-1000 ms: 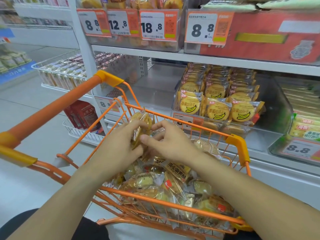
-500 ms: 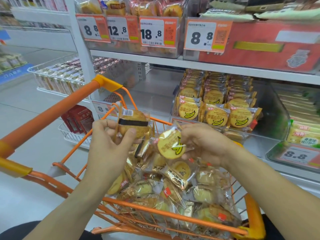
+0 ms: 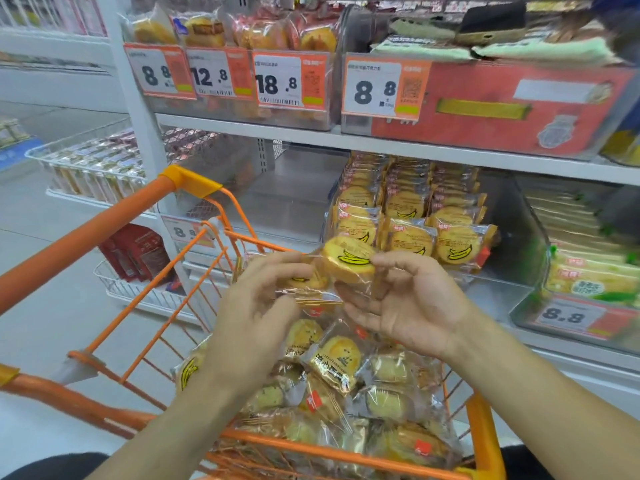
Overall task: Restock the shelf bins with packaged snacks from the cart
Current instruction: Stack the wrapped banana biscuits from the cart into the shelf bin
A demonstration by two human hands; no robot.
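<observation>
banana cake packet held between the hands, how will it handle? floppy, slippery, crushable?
The banana cake packet is a soft round cake in loose clear film, so probably light and easily crushed. The glossy wrapper looks slippery, and its loose edges likely flop. The left hand and right hand hold it by the film edges, which suggests little grip force is needed.

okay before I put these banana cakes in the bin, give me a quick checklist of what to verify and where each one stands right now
1. Packet matches the bin: ok. The banana cake packet carries the same banana print as the rows in the clear bin.
2. Grip: ok. The left hand and right hand both hold packets.
3. Packet count in hand: cannot tell; a second packet is partly hidden.
4. Room in the bin: ok; bare floor shows ahead of the front row.
5. Path: ok; hands are above the orange cart.
</observation>
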